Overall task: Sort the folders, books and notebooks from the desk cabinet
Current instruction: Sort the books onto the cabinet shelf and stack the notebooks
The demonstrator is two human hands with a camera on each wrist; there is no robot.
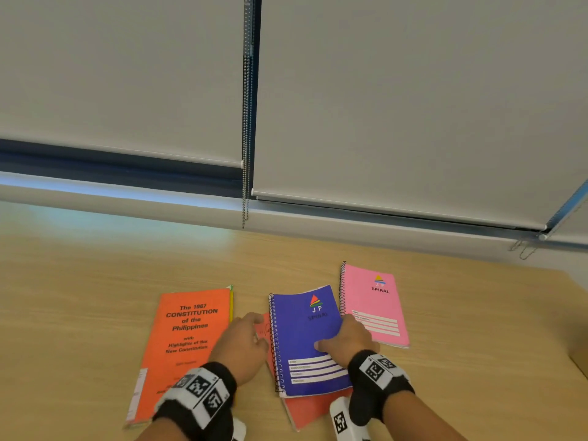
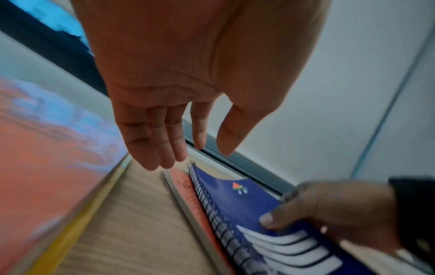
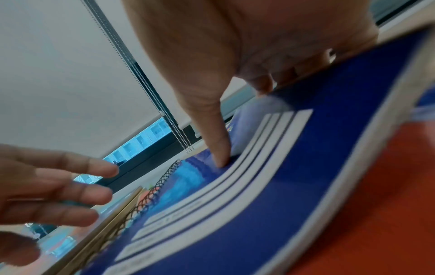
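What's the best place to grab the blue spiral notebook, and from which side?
Judging by its pose, grip the blue notebook at its free right-hand edge, coming from the right, thumb on the cover. The coil runs down its left side, and it lies on a red book, so that edge sits slightly raised. The right hand already pinches there.

Blue notebook (image 1: 310, 338) glossy card, wire spiral; desk (image 1: 95, 297) wood-grain.

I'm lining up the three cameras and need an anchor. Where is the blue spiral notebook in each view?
Head: blue spiral notebook lower centre, right hand gripping its right edge.
Left wrist: lower right, coil on its left.
Right wrist: fills lower right.
Shared landmark: its white label lines.
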